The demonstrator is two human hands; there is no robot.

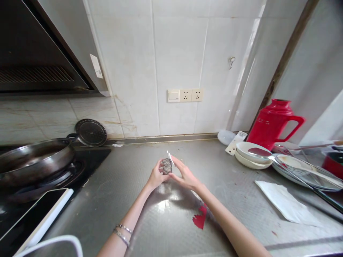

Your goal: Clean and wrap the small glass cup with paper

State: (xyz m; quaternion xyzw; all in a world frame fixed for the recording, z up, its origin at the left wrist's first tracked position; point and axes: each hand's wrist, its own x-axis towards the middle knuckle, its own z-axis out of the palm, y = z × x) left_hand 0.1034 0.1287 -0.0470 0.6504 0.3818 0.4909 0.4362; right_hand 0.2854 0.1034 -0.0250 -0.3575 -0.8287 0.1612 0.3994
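A small, roundish grey object with a mottled pattern (167, 166) is held just above the steel countertop, between both hands. My left hand (157, 176) grips it from the left, fingers curled round its side. From the right, my right hand (184, 175) closes on it with the thumb at its lower edge. A thin white piece (169, 157) sticks up at its upper right, against my right index finger. Whether that piece is joined to the grey object I cannot tell. Nearer to me, a torn red scrap (199, 217) lies on the counter beside my right forearm.
Left: a pan (37, 160) on the black stove, a round black disc (91, 132) against the wall, and a phone (34, 221) with a white cable. Right: a red thermos flask (272, 125), stacked bowls (252, 162), plates with utensils, and a white napkin (286, 203).
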